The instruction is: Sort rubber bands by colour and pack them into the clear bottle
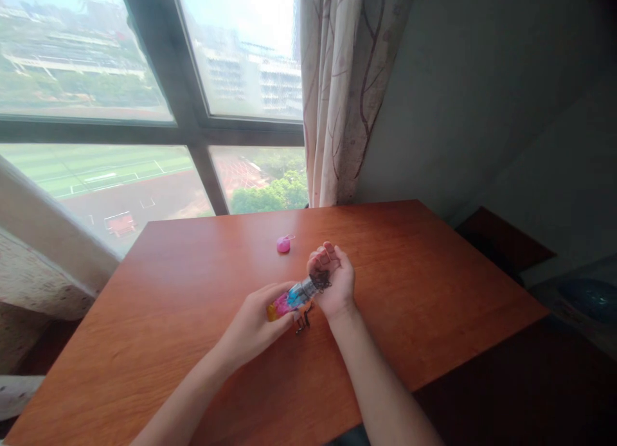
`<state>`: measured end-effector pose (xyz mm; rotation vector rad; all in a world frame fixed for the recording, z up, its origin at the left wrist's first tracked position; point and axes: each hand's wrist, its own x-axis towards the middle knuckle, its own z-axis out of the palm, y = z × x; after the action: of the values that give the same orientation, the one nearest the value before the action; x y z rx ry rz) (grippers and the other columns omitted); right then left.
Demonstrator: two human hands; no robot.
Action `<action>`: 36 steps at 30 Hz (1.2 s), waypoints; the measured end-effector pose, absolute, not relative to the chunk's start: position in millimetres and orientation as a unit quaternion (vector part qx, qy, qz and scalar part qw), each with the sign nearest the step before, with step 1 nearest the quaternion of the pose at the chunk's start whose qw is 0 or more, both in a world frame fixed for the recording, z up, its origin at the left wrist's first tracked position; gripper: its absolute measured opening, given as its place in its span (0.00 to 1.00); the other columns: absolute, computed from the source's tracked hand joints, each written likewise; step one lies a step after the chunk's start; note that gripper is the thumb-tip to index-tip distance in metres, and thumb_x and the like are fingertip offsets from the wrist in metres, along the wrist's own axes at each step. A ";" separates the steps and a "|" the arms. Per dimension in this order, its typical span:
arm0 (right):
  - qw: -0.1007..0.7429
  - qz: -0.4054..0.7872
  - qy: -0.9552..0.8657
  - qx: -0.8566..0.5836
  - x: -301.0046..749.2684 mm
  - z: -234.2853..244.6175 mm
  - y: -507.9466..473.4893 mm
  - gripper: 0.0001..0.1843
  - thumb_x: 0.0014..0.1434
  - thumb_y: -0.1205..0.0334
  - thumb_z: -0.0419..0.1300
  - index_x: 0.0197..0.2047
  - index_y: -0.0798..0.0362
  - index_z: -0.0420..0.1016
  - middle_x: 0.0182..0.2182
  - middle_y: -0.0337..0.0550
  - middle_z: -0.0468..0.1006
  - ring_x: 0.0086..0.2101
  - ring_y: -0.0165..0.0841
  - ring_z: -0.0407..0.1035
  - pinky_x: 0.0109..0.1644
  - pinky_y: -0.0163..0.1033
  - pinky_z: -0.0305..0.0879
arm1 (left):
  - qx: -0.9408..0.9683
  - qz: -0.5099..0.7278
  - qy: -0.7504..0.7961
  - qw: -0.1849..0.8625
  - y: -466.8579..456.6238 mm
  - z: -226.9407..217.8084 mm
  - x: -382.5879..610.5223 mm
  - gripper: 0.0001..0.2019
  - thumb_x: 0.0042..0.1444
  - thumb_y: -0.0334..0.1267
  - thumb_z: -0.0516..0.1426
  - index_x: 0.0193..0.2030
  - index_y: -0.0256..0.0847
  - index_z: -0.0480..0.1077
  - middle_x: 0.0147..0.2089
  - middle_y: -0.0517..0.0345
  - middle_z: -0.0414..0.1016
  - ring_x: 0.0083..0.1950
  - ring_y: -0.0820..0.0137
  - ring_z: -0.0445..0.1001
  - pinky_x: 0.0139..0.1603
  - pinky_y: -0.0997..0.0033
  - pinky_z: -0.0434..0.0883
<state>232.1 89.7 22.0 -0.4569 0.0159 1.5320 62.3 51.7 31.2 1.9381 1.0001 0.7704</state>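
Observation:
My left hand [255,317] is wrapped around a clear bottle [301,293] with yellow, pink, blue and black layers of small pieces inside. The bottle is tilted, its mouth towards my right palm. My right hand [340,282] is cupped palm up with curled fingers, and a tangle of small black pieces [319,279] rests in it at the bottle's mouth. Their exact kind is too small to make out. Several loose black pieces [303,321] lie on the table below the bottle. Farther back stands a pink cap [283,244] with a thin loop.
The brown wooden table [193,369] reaches to a window [193,131] at the back. A patterned curtain [332,99] hangs behind its far edge, and another curtain [43,253] is at the left. A large bluish container [590,298] stands dimly at the right.

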 end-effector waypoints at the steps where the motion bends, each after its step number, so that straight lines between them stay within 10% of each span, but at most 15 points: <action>1: 0.700 0.682 0.014 -0.212 232.4 22.3 90.3 0.05 0.56 0.62 0.60 0.32 0.53 0.75 0.24 0.35 0.76 0.26 0.25 0.71 0.30 0.29 0.70 | 0.769 0.301 0.391 0.407 51.6 31.3 62.1 0.18 0.56 0.32 0.59 0.54 0.43 0.73 0.51 0.57 0.79 0.50 0.64 0.76 0.53 0.71 0.68; 10: 0.758 0.559 -0.157 -0.297 218.3 18.2 89.8 0.11 0.56 0.54 0.64 0.32 0.53 0.71 0.21 0.33 0.74 0.18 0.22 0.64 0.16 0.24 0.52 | 0.778 0.296 0.400 0.384 49.1 31.4 68.7 0.20 0.54 0.28 0.58 0.54 0.42 0.73 0.51 0.54 0.79 0.50 0.63 0.76 0.52 0.69 0.69; 22: 0.706 0.593 -0.259 -0.288 213.6 26.8 75.9 0.23 0.61 0.55 0.51 0.58 0.51 0.66 0.39 0.47 0.84 0.31 0.32 0.77 0.33 0.34 0.67 | 0.778 0.319 0.424 0.337 47.7 26.6 71.5 0.16 0.57 0.35 0.58 0.53 0.41 0.72 0.49 0.52 0.78 0.49 0.62 0.76 0.51 0.66 0.70; 36: 0.708 0.628 -0.207 -0.248 210.6 33.4 69.9 0.33 0.51 0.70 0.52 0.62 0.49 0.61 0.46 0.45 0.82 0.35 0.30 0.77 0.35 0.34 0.69 | 0.745 0.363 0.431 0.356 49.2 27.2 73.1 0.18 0.55 0.33 0.60 0.54 0.42 0.73 0.51 0.54 0.79 0.49 0.64 0.77 0.51 0.69 0.70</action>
<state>210.6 69.9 33.4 -0.5510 -0.4594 1.3949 73.1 49.2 27.2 1.9255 1.1143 0.9369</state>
